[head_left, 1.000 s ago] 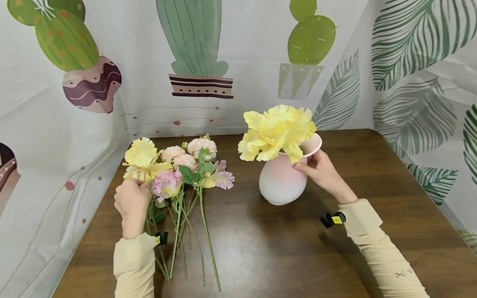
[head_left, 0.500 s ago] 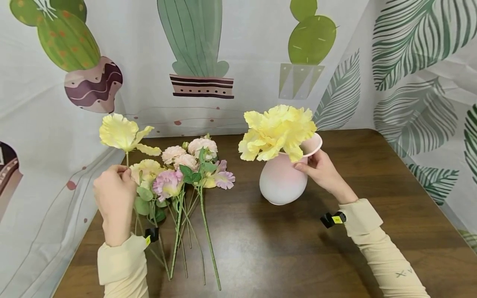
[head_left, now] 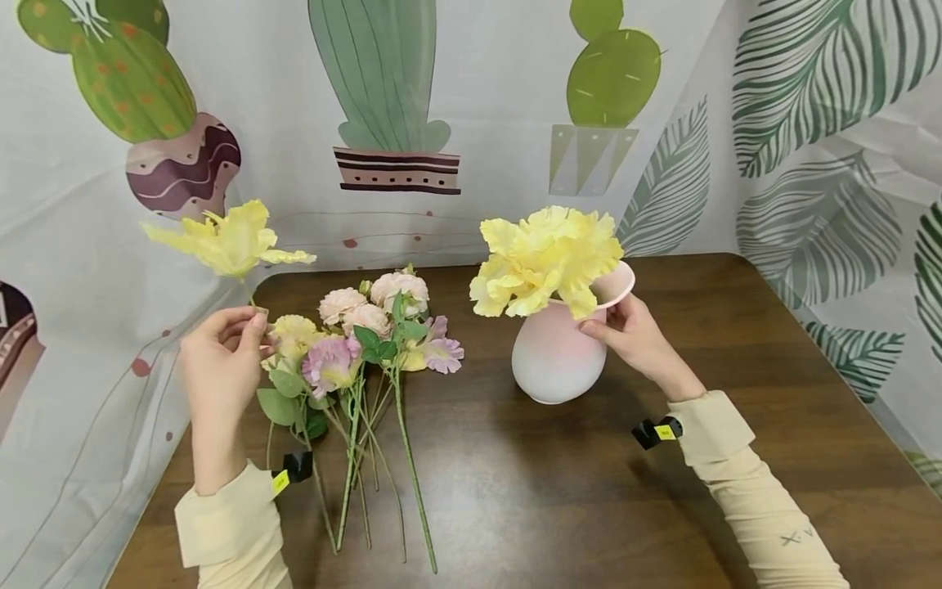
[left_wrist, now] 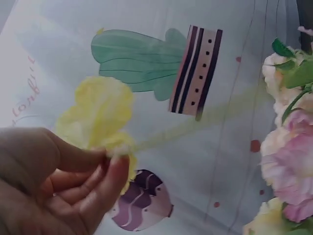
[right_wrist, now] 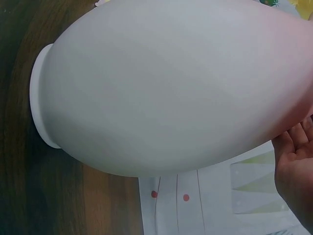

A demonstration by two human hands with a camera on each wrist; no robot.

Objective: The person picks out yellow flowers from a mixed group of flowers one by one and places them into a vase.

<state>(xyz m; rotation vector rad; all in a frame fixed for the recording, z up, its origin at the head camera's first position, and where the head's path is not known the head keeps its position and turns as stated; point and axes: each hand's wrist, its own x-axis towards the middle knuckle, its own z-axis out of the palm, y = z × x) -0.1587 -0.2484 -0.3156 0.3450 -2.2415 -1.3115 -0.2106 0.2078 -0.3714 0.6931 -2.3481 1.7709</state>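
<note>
Loosely, pink, lilac and yellow artificial flowers are strewn on the brown wooden bench. Above their left side, a ruffled yellow bloom is pinched by the left grip; a rounded pink-white vase is clasped by the right grip. Flowers might be dragged if snagged by the bloom's stem, whose lower end cannot be made out.

Vase: on the tabletop. Flower heads: in the vase's mouth, over its left side. Right grip: right of the vase, on its neck below the rim. Flower bunch: on the tabletop, left of the vase, well apart, stem ends nearer than the vase's foot. Left grip: farthest left of the vase, single flower above it. Backdrop: behind the vase.
</note>
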